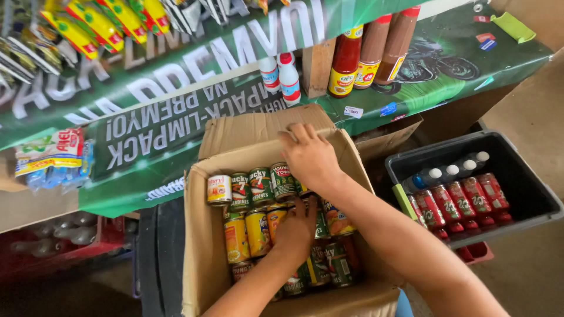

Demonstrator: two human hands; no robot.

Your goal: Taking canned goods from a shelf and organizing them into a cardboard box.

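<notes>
— How are the hands placed?
— Both reach into the cardboard box [205,246]. The left hand [296,229] lies flat, fingers spread, on the cans [258,232]. The right hand [310,155] rests on the box's far edge, fingers loose, gripping nothing.
— And the cans?
— Packed lying down in rows, green, yellow and orange labels. A grey bin [529,194] of red bottles [464,199] sits right; sauce bottles [370,53] stand on the tabletop [176,117].

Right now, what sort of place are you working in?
Probably a small grocery stall: a cardboard box of canned goods, sauce bottles on a shelf, hanging snack packets, and a bin of bottled drinks.
</notes>
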